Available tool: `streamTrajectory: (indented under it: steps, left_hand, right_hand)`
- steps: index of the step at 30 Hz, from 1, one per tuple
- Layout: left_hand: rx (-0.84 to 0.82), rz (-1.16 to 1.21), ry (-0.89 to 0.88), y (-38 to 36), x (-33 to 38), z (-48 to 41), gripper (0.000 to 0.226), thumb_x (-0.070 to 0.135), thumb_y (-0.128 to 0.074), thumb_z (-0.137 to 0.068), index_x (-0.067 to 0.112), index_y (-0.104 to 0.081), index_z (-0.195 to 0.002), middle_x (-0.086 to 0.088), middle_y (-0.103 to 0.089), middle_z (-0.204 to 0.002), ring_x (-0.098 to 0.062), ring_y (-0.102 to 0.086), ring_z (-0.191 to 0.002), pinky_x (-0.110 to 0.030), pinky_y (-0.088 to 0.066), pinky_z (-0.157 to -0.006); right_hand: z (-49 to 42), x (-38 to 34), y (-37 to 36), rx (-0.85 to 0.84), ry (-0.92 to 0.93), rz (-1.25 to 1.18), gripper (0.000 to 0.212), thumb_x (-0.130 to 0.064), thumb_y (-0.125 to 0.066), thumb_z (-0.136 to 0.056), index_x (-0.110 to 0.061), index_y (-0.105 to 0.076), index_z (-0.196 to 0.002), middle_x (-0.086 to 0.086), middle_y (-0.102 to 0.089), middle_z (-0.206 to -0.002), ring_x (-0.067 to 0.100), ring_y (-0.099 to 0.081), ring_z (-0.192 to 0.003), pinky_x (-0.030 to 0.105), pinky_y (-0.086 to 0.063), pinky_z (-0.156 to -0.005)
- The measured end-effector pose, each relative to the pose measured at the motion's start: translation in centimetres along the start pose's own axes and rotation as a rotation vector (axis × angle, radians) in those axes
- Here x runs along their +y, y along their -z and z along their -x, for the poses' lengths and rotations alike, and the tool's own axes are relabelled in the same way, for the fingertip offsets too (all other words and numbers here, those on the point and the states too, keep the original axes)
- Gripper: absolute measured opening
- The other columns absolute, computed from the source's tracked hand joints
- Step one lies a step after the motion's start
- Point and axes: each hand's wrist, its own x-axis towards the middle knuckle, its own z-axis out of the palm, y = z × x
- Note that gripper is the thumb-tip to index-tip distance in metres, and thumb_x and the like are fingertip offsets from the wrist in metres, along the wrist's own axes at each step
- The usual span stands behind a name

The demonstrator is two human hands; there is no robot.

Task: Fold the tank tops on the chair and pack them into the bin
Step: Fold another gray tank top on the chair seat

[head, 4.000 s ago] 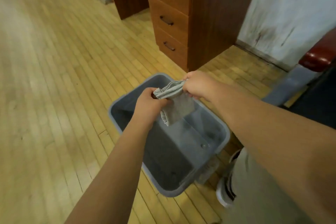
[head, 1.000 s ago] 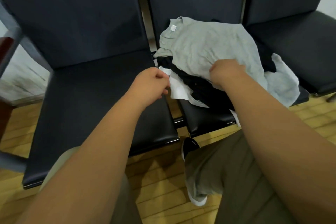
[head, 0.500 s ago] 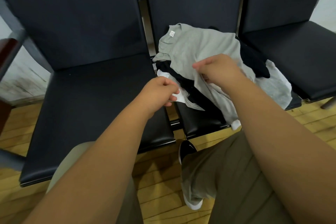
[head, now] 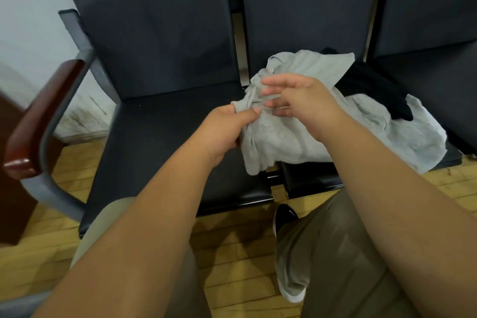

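Observation:
A grey tank top lies bunched across the gap between the left seat and the middle seat. My left hand pinches its strap end between thumb and fingers. My right hand hovers just right of it with fingers spread, a grey strap running across them. Behind lie a black garment and another light grey one. The bin is out of view.
Three dark padded chairs stand in a row; the left seat is bare. A red-brown wooden armrest on a grey frame sticks out at the left. My knees and a shoe are over the wooden floor.
The grey top has been pulled left off the pile toward the left seat. My left hand let go of the white piece and took the grey strap. My right hand opened its fingers.

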Motion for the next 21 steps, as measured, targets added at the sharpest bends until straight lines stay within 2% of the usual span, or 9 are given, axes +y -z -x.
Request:
streamTrajectory:
  steps: [2, 5, 9, 11, 13, 15, 18, 19, 21]
  left_hand:
    - [0.052, 0.100, 0.028, 1.2, 0.6, 1.1, 0.028, 0.022, -0.072, -0.101, 0.008, -0.074, -0.126, -0.009, -0.080, -0.116, -0.025, -0.078, -0.107, -0.045, -0.061, -0.097]
    - [0.082, 0.281, 0.135, 3.2, 1.0, 2.6, 0.032, 0.020, -0.070, -0.101, 0.005, -0.072, -0.130, -0.016, -0.078, -0.120, -0.032, -0.077, -0.109, -0.050, -0.062, -0.095]
    - [0.020, 0.484, 0.186, 5.5, 1.1, 4.6, 0.038, 0.016, -0.062, -0.104, -0.001, -0.066, -0.137, -0.022, -0.072, -0.131, -0.036, -0.073, -0.119, -0.051, -0.062, -0.096]
    - [0.030, 0.520, 0.169, 6.4, 0.8, 5.4, 0.040, 0.013, -0.061, -0.103, -0.003, -0.064, -0.140, -0.022, -0.071, -0.134, -0.036, -0.071, -0.122, -0.052, -0.059, -0.102]
    - [0.051, 0.552, 0.151, 7.3, 0.6, 6.1, 0.043, 0.010, -0.062, -0.102, -0.004, -0.061, -0.143, -0.020, -0.071, -0.132, -0.033, -0.072, -0.119, -0.049, -0.060, -0.100]
    - [0.094, 0.578, 0.133, 8.1, 0.4, 6.8, 0.046, 0.006, -0.062, -0.102, -0.005, -0.057, -0.146, -0.021, -0.071, -0.132, -0.032, -0.073, -0.117, -0.047, -0.062, -0.095]
    - [0.216, 0.599, 0.069, 9.1, 0.2, 7.6, 0.060, 0.001, -0.064, -0.101, 0.008, -0.044, -0.158, -0.019, -0.067, -0.139, -0.032, -0.075, -0.114, -0.049, -0.065, -0.088]
    - [0.265, 0.591, 0.037, 9.5, 0.2, 7.8, 0.061, -0.001, -0.064, -0.101, 0.014, -0.046, -0.157, -0.017, -0.068, -0.137, -0.030, -0.077, -0.110, -0.046, -0.066, -0.083]
    - [0.322, 0.560, -0.001, 10.5, 0.1, 8.3, 0.049, -0.003, -0.063, -0.100, 0.021, -0.060, -0.143, -0.014, -0.072, -0.131, -0.028, -0.079, -0.105, -0.041, -0.066, -0.078]
  right_hand:
    - [0.6, 0.2, -0.7, -0.027, 0.015, 0.167, 0.040, -0.002, -0.057, -0.096, -0.029, -0.076, -0.119, -0.009, -0.077, -0.113, 0.012, -0.073, -0.110, 0.031, -0.059, -0.098]
    - [2.3, 0.2, -1.7, -0.209, 0.072, 0.394, 0.035, -0.027, -0.070, -0.099, -0.041, -0.067, -0.130, -0.021, -0.068, -0.124, -0.002, -0.063, -0.116, 0.023, -0.050, -0.097]
    - [4.8, 0.4, -4.1, -0.453, 0.161, 0.552, 0.088, -0.054, -0.085, -0.084, -0.046, -0.036, -0.156, -0.023, -0.044, -0.149, -0.007, -0.047, -0.130, 0.027, -0.043, -0.111]
    - [5.5, 0.7, -5.9, -0.451, 0.177, 0.642, 0.115, -0.062, -0.089, -0.074, -0.046, -0.016, -0.163, -0.021, -0.031, -0.159, -0.002, -0.037, -0.136, 0.028, -0.040, -0.112]
    - [6.0, 1.0, -7.8, -0.429, 0.202, 0.694, 0.124, -0.070, -0.089, -0.068, -0.047, -0.011, -0.162, -0.022, -0.026, -0.162, 0.000, -0.035, -0.140, 0.029, -0.041, -0.110]
    - [6.0, 1.6, -9.5, -0.371, 0.282, 0.674, 0.100, -0.061, -0.085, -0.077, -0.040, -0.029, -0.157, -0.017, -0.041, -0.153, 0.002, -0.046, -0.133, 0.029, -0.046, -0.103]
    - [5.7, 2.0, -10.9, -0.200, 0.392, 0.615, 0.012, -0.020, -0.064, -0.096, -0.026, -0.063, -0.106, -0.007, -0.065, -0.104, 0.007, -0.060, -0.093, 0.029, -0.047, -0.079]
    - [5.6, 1.9, -11.1, -0.157, 0.393, 0.597, 0.015, -0.014, -0.059, -0.098, -0.028, -0.065, -0.097, -0.009, -0.066, -0.095, 0.005, -0.060, -0.087, 0.026, -0.046, -0.076]
    - [5.7, 1.3, -11.3, -0.101, 0.348, 0.559, 0.026, -0.016, -0.055, -0.102, -0.032, -0.072, -0.111, -0.017, -0.070, -0.101, 0.000, -0.062, -0.093, 0.016, -0.046, -0.079]
